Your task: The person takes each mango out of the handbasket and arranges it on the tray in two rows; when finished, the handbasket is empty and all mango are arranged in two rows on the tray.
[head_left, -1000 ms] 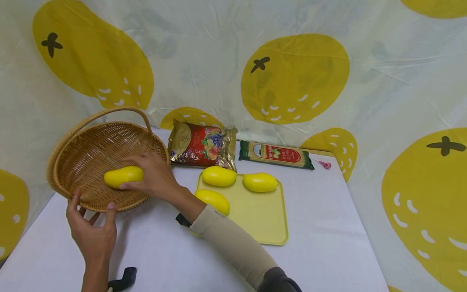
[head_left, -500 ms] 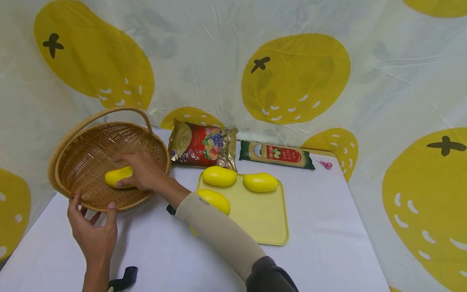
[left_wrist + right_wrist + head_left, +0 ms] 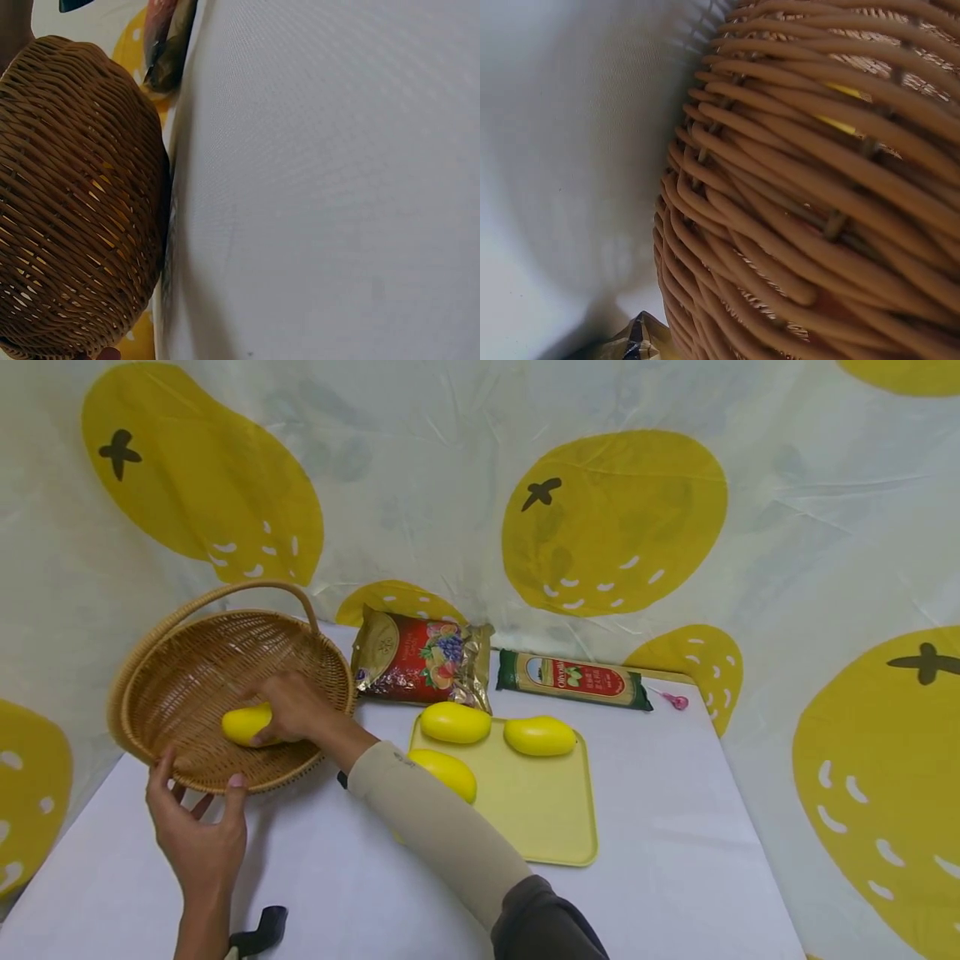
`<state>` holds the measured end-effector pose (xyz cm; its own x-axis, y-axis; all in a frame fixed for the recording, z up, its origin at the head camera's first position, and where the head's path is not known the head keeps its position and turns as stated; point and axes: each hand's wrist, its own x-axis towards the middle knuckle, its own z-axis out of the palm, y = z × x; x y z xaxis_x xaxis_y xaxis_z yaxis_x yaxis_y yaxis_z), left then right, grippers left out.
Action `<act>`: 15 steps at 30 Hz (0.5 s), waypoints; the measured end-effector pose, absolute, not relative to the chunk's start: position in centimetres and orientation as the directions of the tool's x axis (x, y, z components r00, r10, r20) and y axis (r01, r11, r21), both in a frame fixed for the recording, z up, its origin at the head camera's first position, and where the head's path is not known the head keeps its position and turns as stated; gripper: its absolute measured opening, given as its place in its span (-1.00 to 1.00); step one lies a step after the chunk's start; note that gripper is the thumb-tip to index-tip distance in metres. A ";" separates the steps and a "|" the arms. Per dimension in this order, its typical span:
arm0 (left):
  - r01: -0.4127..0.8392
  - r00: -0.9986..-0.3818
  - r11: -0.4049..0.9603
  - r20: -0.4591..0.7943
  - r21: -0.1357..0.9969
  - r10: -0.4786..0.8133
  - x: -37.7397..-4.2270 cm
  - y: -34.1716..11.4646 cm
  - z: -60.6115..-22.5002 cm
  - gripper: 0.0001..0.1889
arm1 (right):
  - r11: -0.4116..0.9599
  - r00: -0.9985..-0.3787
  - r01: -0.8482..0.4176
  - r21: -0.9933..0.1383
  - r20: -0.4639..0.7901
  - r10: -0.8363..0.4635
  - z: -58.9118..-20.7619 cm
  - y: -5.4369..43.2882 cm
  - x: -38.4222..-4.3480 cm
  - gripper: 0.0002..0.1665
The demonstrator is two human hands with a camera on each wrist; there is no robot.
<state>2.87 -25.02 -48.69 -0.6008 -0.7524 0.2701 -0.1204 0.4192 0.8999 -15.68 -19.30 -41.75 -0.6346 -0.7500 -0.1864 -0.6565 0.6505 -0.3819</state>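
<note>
A brown wicker basket (image 3: 187, 677) with an arched handle leans toward me at the left of the table. My left hand (image 3: 198, 839) holds its near rim, thumb and fingers spread along the edge. Inside the basket, my right hand (image 3: 296, 706) grips a yellow mango (image 3: 243, 725) low near the woven bottom; the hand covers the mango's right end. The basket's outer weave (image 3: 75, 202) fills the left side of the left wrist view. In the right wrist view the weave (image 3: 795, 172) hides the right hand, and bits of yellow show through gaps.
A pale yellow tray (image 3: 540, 810) bears several mangoes (image 3: 455, 723), partly behind the right sleeve (image 3: 435, 818). Behind stand a red and gold candy bag (image 3: 420, 656) and a green-ended pasta pack (image 3: 573, 681). A pink lollipop (image 3: 678, 702) lies at the back right.
The right hand has moved slightly deeper into the basket with the mango, covering more of it. The left hand stays on the rim. The view has shifted a little.
</note>
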 end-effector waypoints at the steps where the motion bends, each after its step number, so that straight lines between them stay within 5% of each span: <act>1: -0.119 -0.600 0.418 0.270 0.901 -0.753 2.9 -25.0 -48.7 -0.13 | 0.656 -0.637 -0.650 -0.384 -0.197 -0.746 -41.8 -19.4 -15.7 -0.13; 15: -0.145 -0.608 0.422 0.256 0.895 -0.752 2.7 -24.9 -48.5 -0.13 | 0.715 -0.660 -0.602 -0.356 -0.282 -0.696 -42.2 -19.9 -15.7 -0.20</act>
<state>2.74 -24.88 -48.52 -0.6079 -0.7516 0.2559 -0.1445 0.4217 0.8952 -15.74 -19.88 -42.17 -0.6604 -0.6958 -0.2824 -0.6016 0.7153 -0.3557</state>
